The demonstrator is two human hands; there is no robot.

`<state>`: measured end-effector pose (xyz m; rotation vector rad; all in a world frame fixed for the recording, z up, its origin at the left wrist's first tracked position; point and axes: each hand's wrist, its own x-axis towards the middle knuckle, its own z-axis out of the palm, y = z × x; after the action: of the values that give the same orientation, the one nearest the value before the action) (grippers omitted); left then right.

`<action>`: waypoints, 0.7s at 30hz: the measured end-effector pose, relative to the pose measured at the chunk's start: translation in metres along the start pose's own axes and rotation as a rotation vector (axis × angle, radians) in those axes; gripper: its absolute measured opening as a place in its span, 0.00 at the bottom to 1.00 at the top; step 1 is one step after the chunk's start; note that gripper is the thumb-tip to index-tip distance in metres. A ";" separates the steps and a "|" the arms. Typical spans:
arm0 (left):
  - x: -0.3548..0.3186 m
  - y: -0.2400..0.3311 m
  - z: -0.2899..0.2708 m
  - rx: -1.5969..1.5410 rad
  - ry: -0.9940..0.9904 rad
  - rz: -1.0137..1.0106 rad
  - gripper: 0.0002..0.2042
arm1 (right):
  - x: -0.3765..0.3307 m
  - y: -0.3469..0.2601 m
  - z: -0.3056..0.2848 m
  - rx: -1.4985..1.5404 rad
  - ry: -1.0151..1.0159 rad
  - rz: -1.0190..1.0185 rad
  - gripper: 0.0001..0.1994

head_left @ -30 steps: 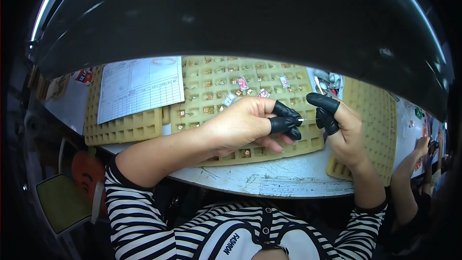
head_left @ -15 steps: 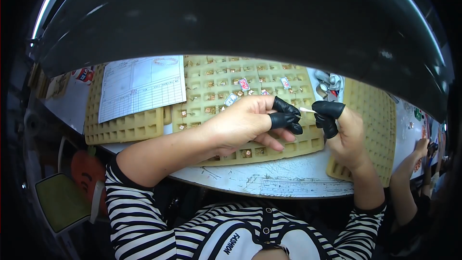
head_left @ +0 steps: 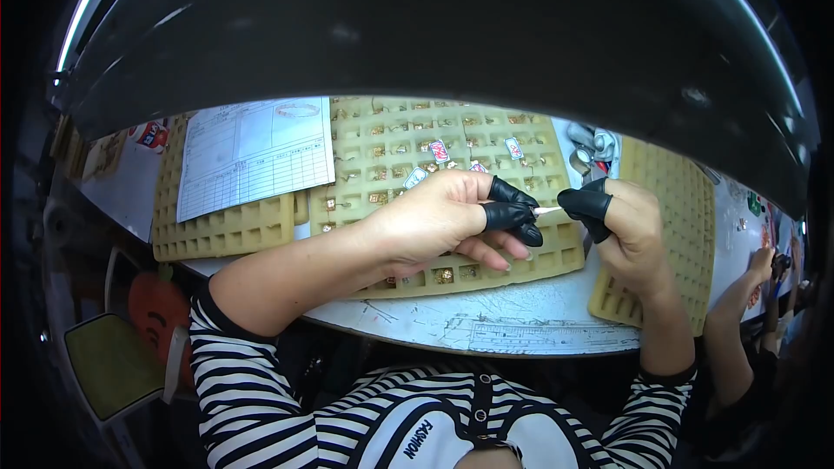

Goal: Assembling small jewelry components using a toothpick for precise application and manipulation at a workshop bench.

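Head view, left hand: the left hand (head_left: 443, 217) is held over the middle tray, its black-capped fingertips (head_left: 508, 208) pinched on one end of a thin white strip (head_left: 547, 209).
Head view, right hand: the right hand (head_left: 630, 226) is curled, its black-capped fingertips (head_left: 586, 202) closed on the other end of the same strip.
Head view, strip: it is held in the air between the two hands, above the right part of the middle tray; what it is made of cannot be told.
Head view, middle tray: a yellow gridded tray (head_left: 382, 143) is seen on the white table (head_left: 521, 326), with small gold pieces and little tags in many of its compartments.
Head view, other trays: a like tray (head_left: 217, 230) lies to the left, partly covered by a printed paper sheet (head_left: 252, 156); another (head_left: 678, 200) lies to the right, behind the right hand.
Head view, far right: another person's forearm (head_left: 738, 304) is seen at the table's edge.
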<state>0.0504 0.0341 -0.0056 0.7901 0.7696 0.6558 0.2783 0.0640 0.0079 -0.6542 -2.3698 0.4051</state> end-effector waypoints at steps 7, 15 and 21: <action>-0.001 0.000 0.000 0.000 0.004 0.002 0.10 | -0.001 0.000 0.001 0.079 -0.001 0.054 0.16; 0.001 0.002 0.000 -0.196 -0.101 -0.053 0.13 | -0.010 -0.001 0.014 0.734 -0.165 0.605 0.19; -0.002 0.006 0.003 -0.284 -0.063 -0.081 0.17 | -0.004 -0.005 0.014 0.920 -0.254 0.724 0.14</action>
<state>0.0507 0.0351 0.0016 0.5150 0.6305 0.6478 0.2701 0.0558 -0.0020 -0.9892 -1.7533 1.8234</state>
